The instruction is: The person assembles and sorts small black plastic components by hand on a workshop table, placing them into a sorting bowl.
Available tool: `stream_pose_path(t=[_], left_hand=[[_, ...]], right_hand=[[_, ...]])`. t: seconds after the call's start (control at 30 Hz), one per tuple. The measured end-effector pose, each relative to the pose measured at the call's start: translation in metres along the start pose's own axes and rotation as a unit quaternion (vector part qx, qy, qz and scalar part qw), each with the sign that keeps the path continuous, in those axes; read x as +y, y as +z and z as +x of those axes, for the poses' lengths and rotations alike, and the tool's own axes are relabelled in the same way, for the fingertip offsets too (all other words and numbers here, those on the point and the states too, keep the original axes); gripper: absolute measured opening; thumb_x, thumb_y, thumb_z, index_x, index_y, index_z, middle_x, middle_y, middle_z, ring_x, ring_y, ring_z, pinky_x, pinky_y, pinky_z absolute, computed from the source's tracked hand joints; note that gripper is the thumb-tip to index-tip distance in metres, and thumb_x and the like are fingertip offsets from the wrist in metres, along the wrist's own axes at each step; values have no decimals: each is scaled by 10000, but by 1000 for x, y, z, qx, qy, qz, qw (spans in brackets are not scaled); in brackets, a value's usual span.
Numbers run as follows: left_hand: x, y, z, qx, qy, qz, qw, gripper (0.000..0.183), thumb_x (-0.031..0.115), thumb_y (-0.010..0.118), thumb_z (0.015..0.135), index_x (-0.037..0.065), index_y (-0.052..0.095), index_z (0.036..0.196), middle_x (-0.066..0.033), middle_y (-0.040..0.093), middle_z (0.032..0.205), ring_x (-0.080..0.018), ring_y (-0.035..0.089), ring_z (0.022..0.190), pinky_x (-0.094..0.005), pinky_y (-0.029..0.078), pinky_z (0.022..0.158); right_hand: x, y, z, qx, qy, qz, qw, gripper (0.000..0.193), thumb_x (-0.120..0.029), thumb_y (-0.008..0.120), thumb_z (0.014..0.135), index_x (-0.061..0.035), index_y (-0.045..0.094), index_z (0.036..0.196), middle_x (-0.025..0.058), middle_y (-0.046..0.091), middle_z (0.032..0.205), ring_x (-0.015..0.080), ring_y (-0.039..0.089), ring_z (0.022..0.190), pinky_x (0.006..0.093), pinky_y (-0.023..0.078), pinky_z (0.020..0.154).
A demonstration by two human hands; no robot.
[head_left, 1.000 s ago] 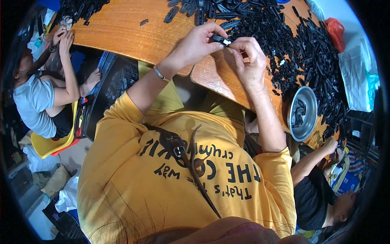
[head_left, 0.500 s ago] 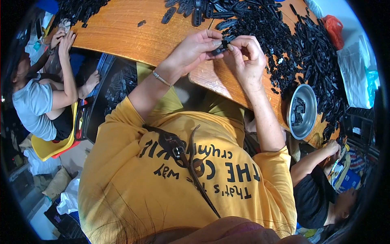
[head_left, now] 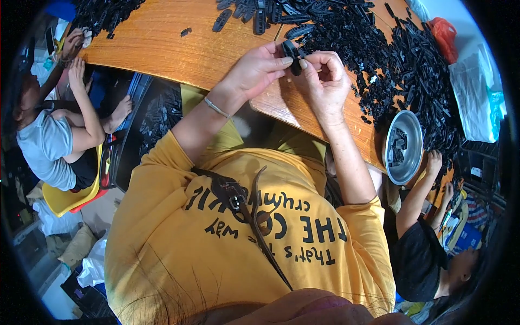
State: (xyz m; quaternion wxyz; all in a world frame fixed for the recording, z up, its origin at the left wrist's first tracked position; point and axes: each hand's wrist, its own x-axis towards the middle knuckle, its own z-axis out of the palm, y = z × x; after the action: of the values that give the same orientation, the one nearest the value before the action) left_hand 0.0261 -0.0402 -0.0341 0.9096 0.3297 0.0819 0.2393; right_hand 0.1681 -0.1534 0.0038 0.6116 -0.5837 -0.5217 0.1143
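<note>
Over the table's near edge, my left hand (head_left: 264, 67) pinches a black oblong plastic piece (head_left: 292, 56) between thumb and fingers, one end pointing up. My right hand (head_left: 326, 81) meets it from the right, thumb and forefinger closed at its side; a small black part seems to sit at those fingertips, too small to make out. Just beyond my hands spreads a heap of small black plastic parts (head_left: 338, 35). Larger black oblong pieces (head_left: 260, 16) lie at the far side of the table.
The brown wooden table (head_left: 157, 43) curves across the front. A metal bowl (head_left: 403, 157) with black parts stands at the right, beside long black strips (head_left: 425, 81). A red plastic bag (head_left: 443, 40) lies far right. Co-workers sit left (head_left: 49, 141) and right (head_left: 422, 260).
The black piece in my left hand has turned more upright, and both hands have shifted slightly. At the right, the co-worker's arm now reaches up toward the table beside the bowl.
</note>
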Motion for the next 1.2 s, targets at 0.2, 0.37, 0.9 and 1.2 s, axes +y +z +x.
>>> stream_pose_path(t=[0.2, 0.37, 0.9, 1.2], left_hand=[[2, 7, -3, 27, 20, 40, 999, 387, 29, 646, 1004, 31, 555, 1380, -71, 646, 1261, -184, 635, 1179, -350, 522, 1036], [4, 13, -10, 55, 26, 82, 995, 429, 13, 652, 1001, 15, 539, 1414, -69, 656, 1241, -176, 638, 1183, -340, 522, 1057], [84, 2, -123, 173, -36, 315, 933, 406, 33, 612, 1006, -7, 558, 1406, -68, 693, 1125, -130, 667, 1035, -269, 536, 913], [136, -79, -248, 195, -29, 869, 454, 272, 129, 770, 889, 36, 728, 1142, -158, 745, 1041, -270, 728, 930, -350, 560, 809]], right_hand=[[4, 1, -2, -18, -30, -52, 998, 147, 56, 770, 860, -17, 652, 913, 40, 610, 885, 79, 606, 684, 228, 488, 580], [4, 3, -4, -35, -3, -60, 998, 163, 48, 783, 848, -17, 642, 895, 43, 592, 853, 94, 596, 676, 244, 483, 580], [-2, 31, -23, -204, 125, 32, 970, 208, -180, 869, 839, -48, 710, 863, 53, 674, 758, 134, 629, 691, 303, 531, 647], [37, -33, 23, -158, 12, -452, 878, 131, -153, 749, 886, -81, 733, 994, 145, 642, 1002, 381, 697, 845, 491, 566, 727]])
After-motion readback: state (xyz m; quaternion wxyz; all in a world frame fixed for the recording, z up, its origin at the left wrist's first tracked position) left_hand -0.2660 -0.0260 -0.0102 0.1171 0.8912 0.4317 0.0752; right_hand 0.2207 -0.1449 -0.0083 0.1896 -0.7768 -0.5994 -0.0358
